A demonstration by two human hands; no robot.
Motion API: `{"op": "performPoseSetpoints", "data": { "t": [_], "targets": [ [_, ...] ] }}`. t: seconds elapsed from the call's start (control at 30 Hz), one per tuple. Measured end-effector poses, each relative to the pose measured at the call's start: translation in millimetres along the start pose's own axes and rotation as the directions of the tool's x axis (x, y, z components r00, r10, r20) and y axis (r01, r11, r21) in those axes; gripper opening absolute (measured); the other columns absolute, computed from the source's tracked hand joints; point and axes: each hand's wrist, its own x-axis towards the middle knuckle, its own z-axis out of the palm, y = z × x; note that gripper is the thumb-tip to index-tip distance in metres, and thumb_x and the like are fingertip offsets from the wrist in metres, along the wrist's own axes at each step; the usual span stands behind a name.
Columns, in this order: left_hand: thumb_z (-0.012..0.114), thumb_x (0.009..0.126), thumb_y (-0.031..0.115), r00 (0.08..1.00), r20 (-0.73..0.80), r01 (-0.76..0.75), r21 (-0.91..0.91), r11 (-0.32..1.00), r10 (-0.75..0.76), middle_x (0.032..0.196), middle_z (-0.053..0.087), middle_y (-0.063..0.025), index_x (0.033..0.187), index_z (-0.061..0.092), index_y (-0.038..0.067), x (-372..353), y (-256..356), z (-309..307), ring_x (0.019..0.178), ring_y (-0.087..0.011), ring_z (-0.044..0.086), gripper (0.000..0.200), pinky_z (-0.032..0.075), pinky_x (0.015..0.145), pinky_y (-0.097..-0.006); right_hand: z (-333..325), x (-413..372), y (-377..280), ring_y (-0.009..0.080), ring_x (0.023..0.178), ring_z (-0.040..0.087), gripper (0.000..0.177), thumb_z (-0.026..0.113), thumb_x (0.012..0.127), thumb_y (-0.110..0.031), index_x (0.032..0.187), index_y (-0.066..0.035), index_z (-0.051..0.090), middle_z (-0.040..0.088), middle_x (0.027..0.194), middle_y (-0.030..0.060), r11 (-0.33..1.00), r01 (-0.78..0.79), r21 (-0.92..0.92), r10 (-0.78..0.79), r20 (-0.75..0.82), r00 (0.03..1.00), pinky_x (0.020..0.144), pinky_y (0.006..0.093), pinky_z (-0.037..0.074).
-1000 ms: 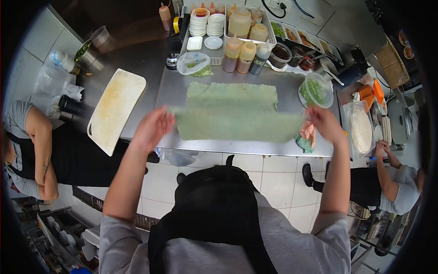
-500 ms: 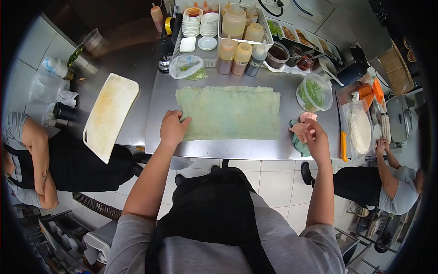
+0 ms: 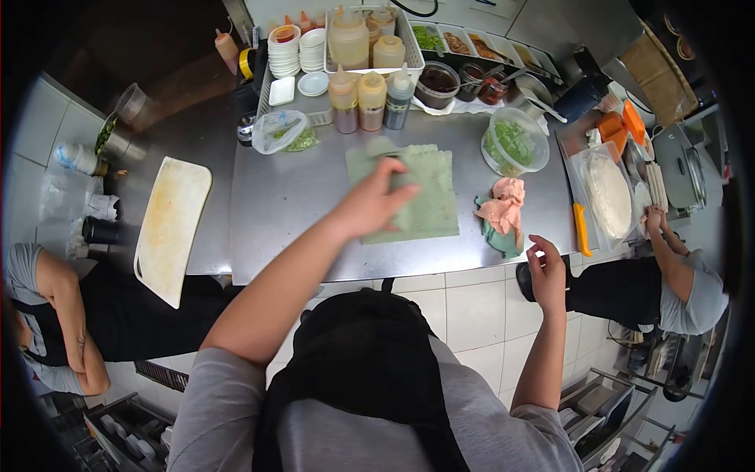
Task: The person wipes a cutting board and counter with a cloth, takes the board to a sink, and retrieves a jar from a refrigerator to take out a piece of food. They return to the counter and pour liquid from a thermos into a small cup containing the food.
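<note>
A damp-looking green cloth (image 3: 432, 197) lies on the steel counter, its left part doubled over toward the right. My left hand (image 3: 373, 200) is on the raised flap and grips it, though motion smears the fingers and the cloth's edge. My right hand (image 3: 548, 275) hovers at the counter's front edge, holding nothing, with fingers loosely bent and apart. Just beyond it sits a crumpled pink cloth (image 3: 503, 206) on top of a darker green cloth (image 3: 503, 241).
A white cutting board (image 3: 173, 228) lies at left. Behind are a bag of chopped greens (image 3: 283, 132), squeeze bottles (image 3: 371, 102) and a tub of greens (image 3: 515, 145). An orange-handled knife (image 3: 581, 228) lies right. Co-workers stand on both sides (image 3: 59, 307).
My left hand has carried the green cloth's left edge up and over to the right. My right hand has let go of the pink cloth and drawn back toward me.
</note>
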Motion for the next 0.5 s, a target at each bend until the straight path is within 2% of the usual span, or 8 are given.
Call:
{"op": "performPoseSetpoints", "data": {
  "t": [0.13,0.2,0.27,0.3,0.37,0.4,0.43,0.5],
  "targets": [
    [0.055,0.097,0.023,1.000,-0.005,-0.027,0.175,0.984,0.029,0.107,0.060,-0.0114,0.122,0.042,0.006,26,-2,30,0.070,-0.0158,0.063,0.034,0.054,0.055,-0.0304,25,4,-18,0.0122,0.074,0.055,0.028,0.062,0.089,-0.002,0.116,-0.005,0.061,0.060,0.095,0.0052,0.998,0.048,0.031,-0.047,-0.049,0.998,0.065,0.0249,0.047],
    [0.059,0.094,0.025,0.882,-0.202,-0.360,0.297,0.884,0.427,0.089,0.066,-0.0137,0.116,0.053,0.005,32,-45,23,0.074,-0.0236,0.069,0.030,0.052,0.060,-0.0332,59,14,-50,0.0197,0.088,0.059,0.029,0.063,0.087,-0.002,0.116,-0.004,0.061,0.061,0.102,0.0085,0.978,0.189,0.086,-0.181,-0.085,0.980,0.076,0.0296,0.049],
    [0.055,0.096,0.022,0.912,-0.248,-0.282,0.199,0.939,0.326,0.075,0.067,-0.0092,0.108,0.059,0.005,16,-68,6,0.063,-0.0182,0.066,0.021,0.050,0.059,-0.0310,100,31,-81,0.0311,0.109,0.056,0.040,0.071,0.083,-0.011,0.121,-0.006,0.058,0.058,0.119,0.0154,0.938,0.344,0.032,-0.343,-0.041,0.939,0.093,0.0377,0.045],
    [0.054,0.096,0.020,0.922,-0.291,-0.218,0.151,0.964,0.254,0.074,0.067,-0.0085,0.107,0.060,0.006,2,-74,-2,0.063,-0.0164,0.065,0.019,0.050,0.059,-0.0310,122,39,-100,0.0369,0.122,0.048,0.053,0.073,0.081,-0.025,0.129,-0.011,0.054,0.049,0.134,0.0202,0.930,0.362,-0.069,-0.364,-0.024,0.931,0.100,0.0490,0.039],
    [0.050,0.098,0.017,0.929,-0.357,-0.072,0.095,0.993,0.101,0.077,0.067,-0.0060,0.109,0.061,0.005,-30,-74,-15,0.066,-0.0127,0.063,0.019,0.050,0.063,-0.0280,169,55,-136,0.0420,0.133,0.034,0.062,0.072,0.081,-0.036,0.136,-0.016,0.050,0.038,0.144,0.0227,0.915,0.252,-0.315,-0.267,-0.002,0.964,0.103,0.0606,0.031],
    [0.048,0.100,0.016,0.923,-0.384,0.013,0.086,0.996,0.021,0.080,0.067,-0.0041,0.112,0.060,0.005,-45,-74,-18,0.069,-0.0107,0.061,0.020,0.050,0.068,-0.0250,189,61,-141,0.0420,0.133,0.034,0.062,0.072,0.081,-0.036,0.136,-0.016,0.050,0.038,0.144,0.0227,0.915,0.252,-0.315,-0.268,-0.005,0.963,0.103,0.0606,0.031],
    [0.048,0.100,0.016,0.924,-0.383,0.011,0.088,0.996,0.024,0.080,0.067,-0.0041,0.112,0.060,0.005,-57,-84,-21,0.069,-0.0107,0.061,0.020,0.050,0.068,-0.0250,209,68,-140,0.0430,0.136,0.029,0.064,0.070,0.082,-0.038,0.138,-0.017,0.048,0.034,0.147,0.0217,0.892,0.254,-0.374,-0.272,0.004,0.962,0.102,0.0644,0.029],
    [0.045,0.099,0.010,0.834,-0.501,-0.218,0.087,0.972,0.232,0.093,0.068,-0.0063,0.119,0.057,0.004,-77,-103,-24,0.081,-0.0118,0.062,0.024,0.049,0.079,-0.0264,222,79,-139,0.0440,0.138,0.024,0.065,0.069,0.082,-0.040,0.140,-0.019,0.046,0.030,0.150,0.0206,0.866,0.250,-0.433,-0.272,0.010,0.962,0.101,0.0681,0.027]
  ]
}}
